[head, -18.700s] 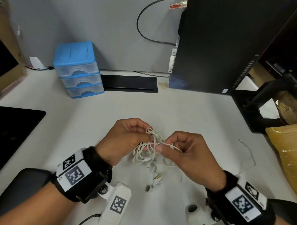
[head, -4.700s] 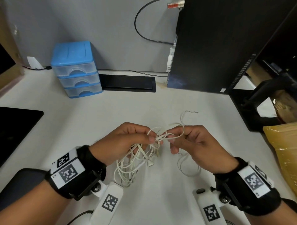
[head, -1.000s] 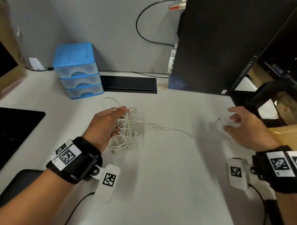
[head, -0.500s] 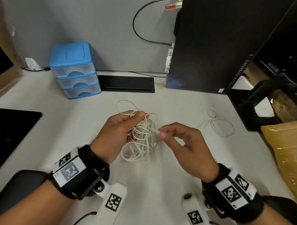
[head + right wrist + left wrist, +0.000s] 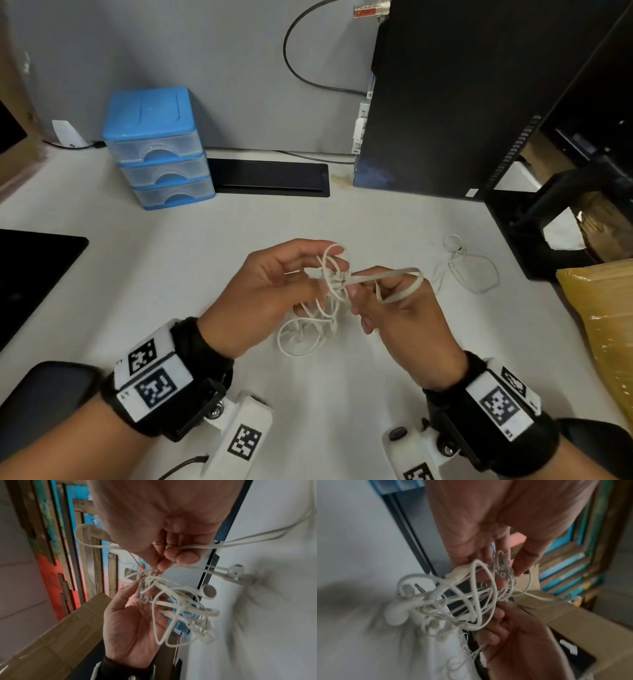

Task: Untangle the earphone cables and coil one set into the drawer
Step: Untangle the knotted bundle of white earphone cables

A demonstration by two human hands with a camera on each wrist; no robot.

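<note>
A tangle of white earphone cables (image 5: pixel 325 291) hangs above the middle of the desk, held between both hands. My left hand (image 5: pixel 322 267) grips its upper part with curled fingers. My right hand (image 5: pixel 356 298) pinches a strand at the knot, and a flat loop (image 5: pixel 404 281) runs over its fingers. The right wrist view shows that pinch (image 5: pixel 163 561), an earbud (image 5: pixel 208 592) dangling, and the left palm (image 5: pixel 133 622) beneath. Earbuds and a jack plug (image 5: pixel 419 588) hang from the tangle (image 5: pixel 467 599) in the left wrist view. A freed length of cable (image 5: pixel 472 270) lies on the desk to the right. The blue drawer unit (image 5: pixel 157 147) stands at the back left, its drawers closed.
A black computer tower (image 5: pixel 462 96) stands at the back right, with a black stand (image 5: pixel 548 219) beside it. A yellow bag (image 5: pixel 603 325) lies at the right edge. A black cable slot (image 5: pixel 270 180) sits beside the drawers, and a dark mat (image 5: pixel 30 270) lies at the left.
A second ago my right hand was out at the right by the loose cable end. It has come back to the tangle and drawn a loop out to the right.
</note>
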